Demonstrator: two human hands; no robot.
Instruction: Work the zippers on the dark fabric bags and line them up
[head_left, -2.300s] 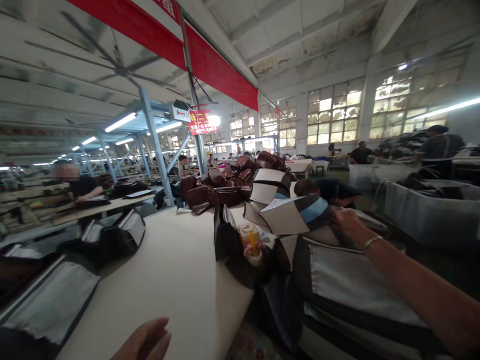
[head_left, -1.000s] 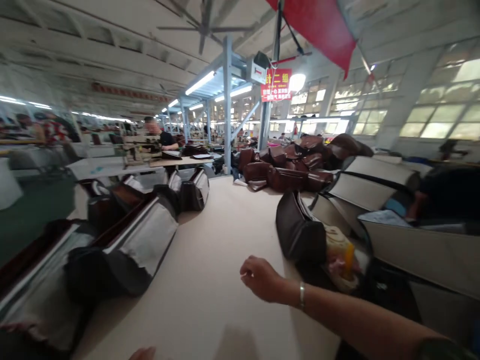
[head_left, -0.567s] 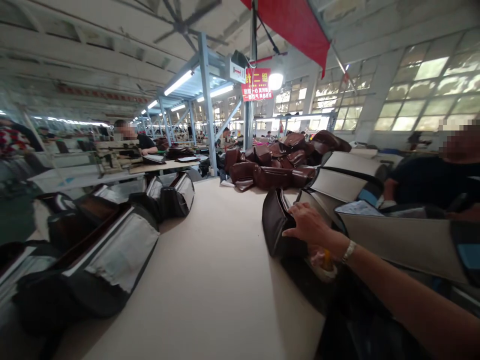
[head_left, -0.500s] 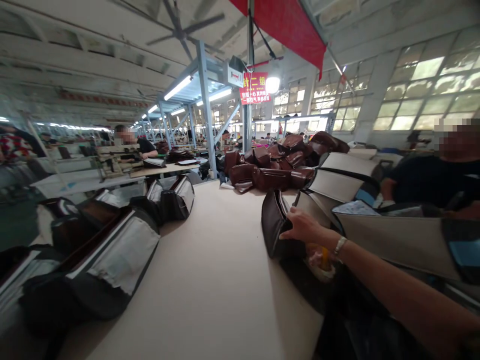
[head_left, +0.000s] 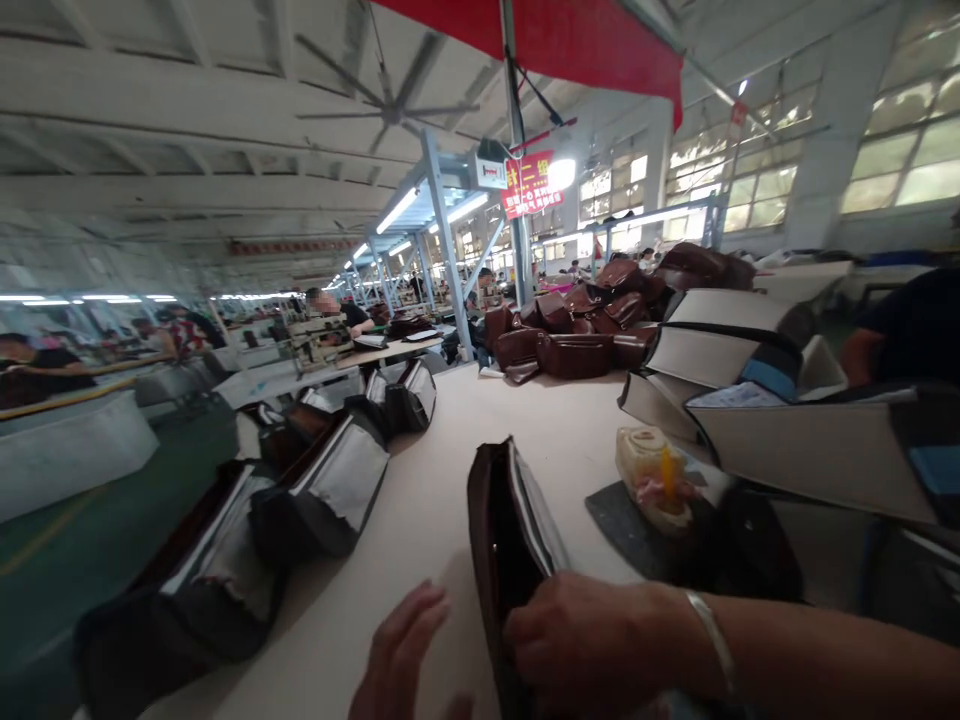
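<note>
A dark brown unfinished bag (head_left: pixel 486 540) with a pale lining stands on the table right in front of me, its mouth gaping upward. My right hand (head_left: pixel 574 630), with a bracelet at the wrist, is closed over the near end of this bag, fingers curled at the opening; the fingertips are partly hidden. Left of the bag, my left hand (head_left: pixel 401 650) rises from the bottom edge, slightly blurred. Its fingers are stretched out and apart from the bag, holding nothing.
Unfinished bags (head_left: pixel 322 500) line the table's left side. Glossy brown bags (head_left: pixel 574 355) are heaped at the far end. Pale bag pieces (head_left: pixel 810 455) are stacked on the right, near a cream-coloured container (head_left: pixel 649 460) with something yellow. A co-worker's dark sleeve (head_left: pixel 911 325) shows at far right.
My right hand has brought the brown bag from the table's right side nearer to me, uncovering the cream-coloured container. My left hand has come into view. The camera has turned left.
</note>
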